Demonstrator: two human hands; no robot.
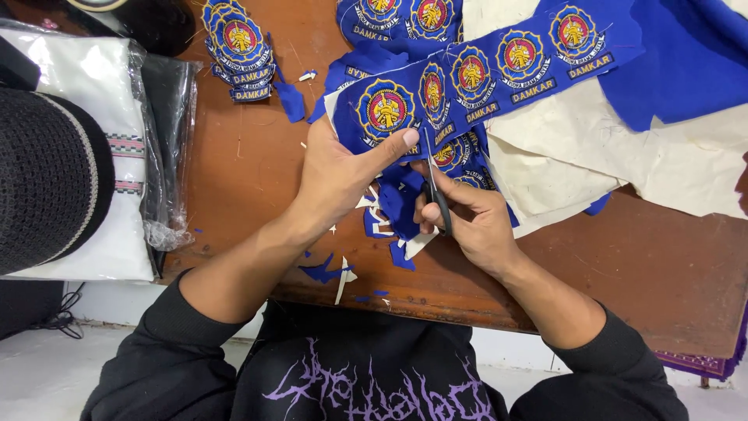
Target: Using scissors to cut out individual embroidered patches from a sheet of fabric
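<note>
Right hand (467, 222) fingers clamped on scissors (439, 204) | left hand (339, 171) pinching badge strip (467, 82) | scraps (389, 226) beneath

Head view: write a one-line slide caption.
Left hand holds a blue strip of embroidered badges while right hand works scissors over a brown table.

— What sort of place is this?
— A small sewing or embroidery workshop. A brown wooden surface (249, 156) carries a strip of embroidered badges (467, 82), a stack of cut badges (240, 47), blue scraps (393, 210), cream backing cloth (623, 156), and bagged garments (117, 156).
</note>
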